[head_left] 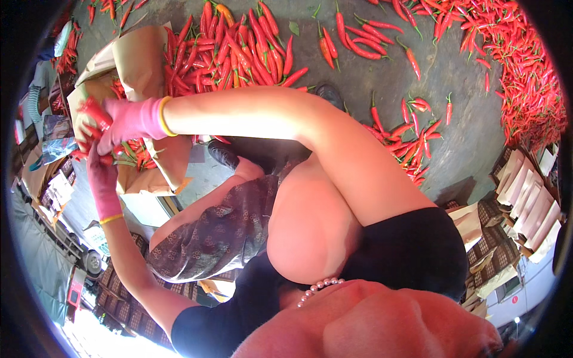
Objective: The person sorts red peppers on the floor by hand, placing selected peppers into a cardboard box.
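Both hands wear pink gloves with yellow cuffs and meet at the far left, over an open brown paper bag (pixel 136 69). My right hand (pixel 127 120) reaches across from the right and grips a small bunch of red chilli peppers (pixel 95 112), blurred by motion. Just below it, my left hand (pixel 102 176) has its fingers closed around red chillies too; its fingertips are partly hidden. More red chillies with green stems (pixel 142 156) lie inside the bag. The bag stands on or against a white flat-topped box (pixel 145 212).
A heap of large red chillies (pixel 241 53) lies on the concrete floor (pixel 465 112) beyond the right forearm. Loose chillies (pixel 369 38) are scattered to its right. A much larger pile (pixel 530 76) fills the right side. Stacked paper bags (pixel 528 197) stand lower right.
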Tool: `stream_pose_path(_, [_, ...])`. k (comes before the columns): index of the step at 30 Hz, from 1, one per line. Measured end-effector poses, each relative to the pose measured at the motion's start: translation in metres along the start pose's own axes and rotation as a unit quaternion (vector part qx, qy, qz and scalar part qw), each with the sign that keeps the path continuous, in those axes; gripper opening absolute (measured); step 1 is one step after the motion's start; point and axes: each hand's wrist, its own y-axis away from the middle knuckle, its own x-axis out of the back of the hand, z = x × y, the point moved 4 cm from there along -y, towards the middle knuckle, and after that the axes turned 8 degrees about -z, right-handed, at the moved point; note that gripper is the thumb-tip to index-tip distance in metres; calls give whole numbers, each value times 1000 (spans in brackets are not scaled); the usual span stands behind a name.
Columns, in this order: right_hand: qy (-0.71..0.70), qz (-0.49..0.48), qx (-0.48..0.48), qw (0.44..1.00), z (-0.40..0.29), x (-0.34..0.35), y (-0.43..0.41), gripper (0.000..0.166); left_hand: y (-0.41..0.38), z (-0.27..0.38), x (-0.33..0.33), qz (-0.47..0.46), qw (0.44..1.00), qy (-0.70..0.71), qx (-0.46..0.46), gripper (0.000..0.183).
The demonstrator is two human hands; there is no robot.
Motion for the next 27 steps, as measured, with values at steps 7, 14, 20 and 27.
stream_pose_path(7, [12, 178, -103, 979, 46, 190, 143, 47, 37, -123, 121, -43, 680, -730, -45, 43])
stream_pose_path(14, [625, 318, -286, 653, 116, 286, 255, 52, 18, -128, 170, 16, 765, -642, 42, 45])
stream_pose_path(20, [660, 329, -239, 632, 66, 308, 304, 39, 18, 31, 45, 53, 789, -605, -90, 44])
stream_pose_path(27, [722, 122, -324, 599, 89, 324, 336, 33, -49, -44, -335, -297, 572, -627, -437, 41])
